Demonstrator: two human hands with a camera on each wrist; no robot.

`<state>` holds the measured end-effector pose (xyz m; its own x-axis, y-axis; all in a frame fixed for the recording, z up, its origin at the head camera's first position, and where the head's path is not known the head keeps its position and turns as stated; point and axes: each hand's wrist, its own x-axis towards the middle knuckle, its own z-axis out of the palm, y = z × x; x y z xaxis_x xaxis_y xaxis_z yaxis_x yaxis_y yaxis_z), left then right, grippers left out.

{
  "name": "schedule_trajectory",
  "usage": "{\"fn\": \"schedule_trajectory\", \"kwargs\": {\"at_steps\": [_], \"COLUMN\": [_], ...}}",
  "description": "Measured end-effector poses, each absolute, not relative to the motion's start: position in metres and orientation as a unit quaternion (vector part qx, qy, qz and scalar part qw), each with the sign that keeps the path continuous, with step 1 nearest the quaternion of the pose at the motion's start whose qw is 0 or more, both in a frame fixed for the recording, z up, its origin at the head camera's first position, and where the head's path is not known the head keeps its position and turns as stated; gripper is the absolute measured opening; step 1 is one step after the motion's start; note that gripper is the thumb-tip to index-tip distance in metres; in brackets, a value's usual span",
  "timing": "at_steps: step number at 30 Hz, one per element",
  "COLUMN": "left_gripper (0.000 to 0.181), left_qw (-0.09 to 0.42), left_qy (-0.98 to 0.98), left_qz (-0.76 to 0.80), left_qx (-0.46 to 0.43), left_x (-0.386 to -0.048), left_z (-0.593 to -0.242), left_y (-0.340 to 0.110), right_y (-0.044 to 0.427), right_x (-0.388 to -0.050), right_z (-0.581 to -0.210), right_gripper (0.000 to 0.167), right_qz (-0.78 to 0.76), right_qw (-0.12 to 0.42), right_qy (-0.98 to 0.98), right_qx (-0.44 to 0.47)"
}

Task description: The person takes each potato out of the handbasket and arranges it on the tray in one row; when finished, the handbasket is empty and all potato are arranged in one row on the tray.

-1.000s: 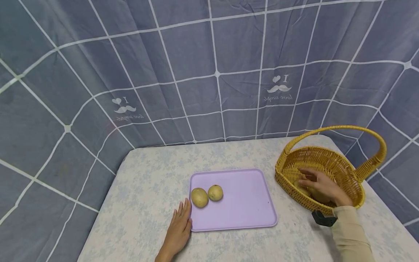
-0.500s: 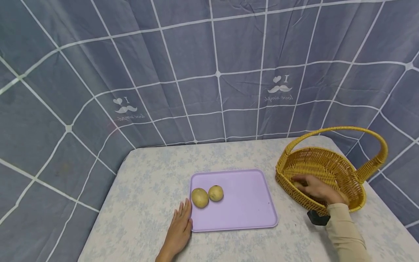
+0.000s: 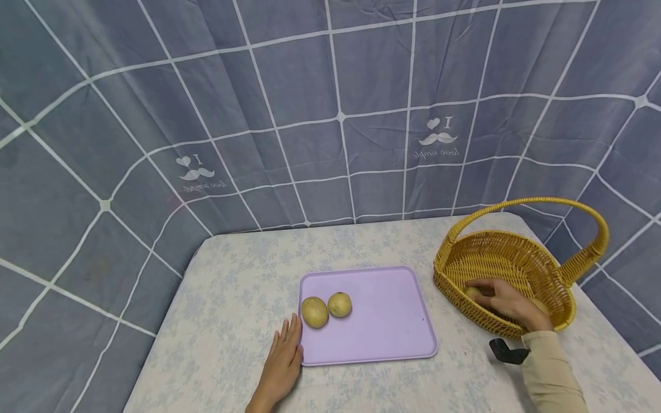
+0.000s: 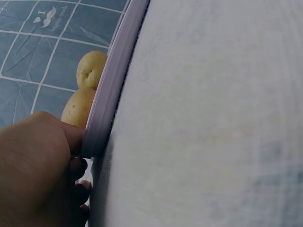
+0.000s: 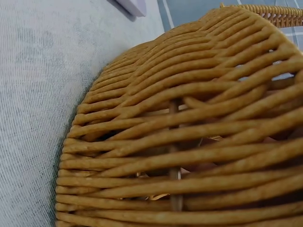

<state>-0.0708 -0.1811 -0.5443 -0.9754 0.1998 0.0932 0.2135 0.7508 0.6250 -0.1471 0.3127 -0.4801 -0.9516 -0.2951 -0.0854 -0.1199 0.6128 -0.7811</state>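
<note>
On the lilac tray [image 3: 377,315] two potatoes sit side by side, the larger potato [image 3: 314,312] at the left and a smaller potato [image 3: 339,304] next to it. My left hand [image 3: 281,364] lies with extended fingers against the tray's left edge; in the left wrist view its thumb touches the rim [image 4: 106,104]. Inside the wicker basket [image 3: 524,241], my right hand [image 3: 508,301] grips a potato [image 3: 471,292] between fingers and thumb. Another potato [image 3: 540,306] shows partly behind the wrist. The basket's woven wall [image 5: 156,123] hides most of this hand in the right wrist view.
The basket's tall handle [image 3: 547,201] arches over its opening. A patterned cloth [image 3: 232,287] covers the table, and a grey-blue checked curtain [image 3: 304,143] hangs behind and at the sides. A black wrist device [image 3: 508,351] sits at the right sleeve.
Within the basket my right hand shifted slightly left, then slightly back right, its fingers closing round a potato. The left hand and the tray's potatoes stay put.
</note>
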Motion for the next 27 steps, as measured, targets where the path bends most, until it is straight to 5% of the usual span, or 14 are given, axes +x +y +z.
{"fn": "schedule_trajectory", "kwargs": {"at_steps": [15, 27], "left_gripper": [0.054, 0.054], "left_qw": [0.008, 0.011], "left_qy": [-0.935, -0.935], "left_qz": [-0.337, -0.337], "left_qx": [-0.110, -0.113], "left_x": [-0.070, -0.070], "left_z": [-0.544, -0.547], "left_y": [-0.181, -0.182], "right_y": [0.305, 0.241], "right_x": [-0.126, -0.130], "right_z": [-0.428, -0.405], "right_gripper": [0.047, 0.043], "right_qz": [-0.482, -0.614], "right_qw": [-0.061, -0.056], "right_qy": [0.870, 0.762], "right_qx": [-0.085, -0.195]}}
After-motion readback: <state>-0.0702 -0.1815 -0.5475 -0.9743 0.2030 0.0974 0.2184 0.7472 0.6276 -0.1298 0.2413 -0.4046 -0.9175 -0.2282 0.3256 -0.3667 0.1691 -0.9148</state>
